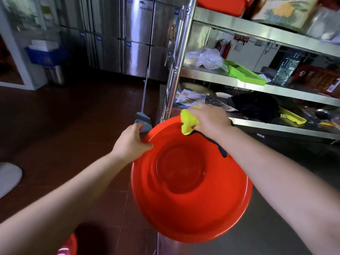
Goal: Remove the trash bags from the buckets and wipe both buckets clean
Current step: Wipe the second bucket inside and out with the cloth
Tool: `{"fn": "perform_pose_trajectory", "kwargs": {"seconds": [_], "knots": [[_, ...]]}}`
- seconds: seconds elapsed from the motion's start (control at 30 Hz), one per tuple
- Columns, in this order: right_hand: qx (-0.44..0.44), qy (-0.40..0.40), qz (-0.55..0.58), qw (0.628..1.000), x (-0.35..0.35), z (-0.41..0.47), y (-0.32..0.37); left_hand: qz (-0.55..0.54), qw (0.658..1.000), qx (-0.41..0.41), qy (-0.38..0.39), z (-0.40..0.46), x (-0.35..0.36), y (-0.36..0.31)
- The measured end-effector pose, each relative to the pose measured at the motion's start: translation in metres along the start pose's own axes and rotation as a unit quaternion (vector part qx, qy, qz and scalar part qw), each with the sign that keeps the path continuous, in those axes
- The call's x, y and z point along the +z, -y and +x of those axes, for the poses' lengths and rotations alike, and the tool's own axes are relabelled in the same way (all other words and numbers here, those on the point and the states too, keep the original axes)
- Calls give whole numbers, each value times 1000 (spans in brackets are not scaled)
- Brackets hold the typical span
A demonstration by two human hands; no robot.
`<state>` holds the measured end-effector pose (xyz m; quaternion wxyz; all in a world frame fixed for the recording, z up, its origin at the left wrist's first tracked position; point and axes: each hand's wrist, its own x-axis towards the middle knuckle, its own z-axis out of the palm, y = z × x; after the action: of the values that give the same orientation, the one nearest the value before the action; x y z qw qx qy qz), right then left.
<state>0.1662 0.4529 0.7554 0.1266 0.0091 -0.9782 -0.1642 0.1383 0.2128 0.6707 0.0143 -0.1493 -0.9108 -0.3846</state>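
A red bucket (191, 214) is tilted toward me, its bare inside showing, with no bag in it. My left hand (131, 142) grips its rim at the upper left. At the far rim my right hand (208, 120) holds a bunched yellow cloth (188, 121) pressed against the bucket's edge. The bucket's dark handle (213, 142) runs from under the cloth along the right rim. A second red bucket (69, 245) shows only as a sliver at the bottom left.
A steel shelf rack (230, 80) stands right behind the bucket, loaded with a clear plastic bag (207, 57), green trays, dark cloth and boxes. A mop (143, 118) leans by the rack post. Steel fridges (128, 34) line the back; brown tiled floor spreads left.
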Motion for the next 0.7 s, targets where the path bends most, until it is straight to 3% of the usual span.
{"fn": "perform_pose_trajectory", "kwargs": {"seconds": [0.13, 0.37, 0.57, 0.7], "knots": [[-113, -26, -53, 992, -5, 3, 42, 14, 996, 45, 73, 19, 6, -25], [-78, -86, -27, 993, 9, 6, 41, -102, 994, -13, 22, 17, 24, -11], [84, -76, 51, 992, 26, 3, 9, -231, 969, -84, -23, 4, 24, 15], [247, -45, 165, 954, 53, -17, -19, -318, 928, -175, -89, -13, 21, 35]]}}
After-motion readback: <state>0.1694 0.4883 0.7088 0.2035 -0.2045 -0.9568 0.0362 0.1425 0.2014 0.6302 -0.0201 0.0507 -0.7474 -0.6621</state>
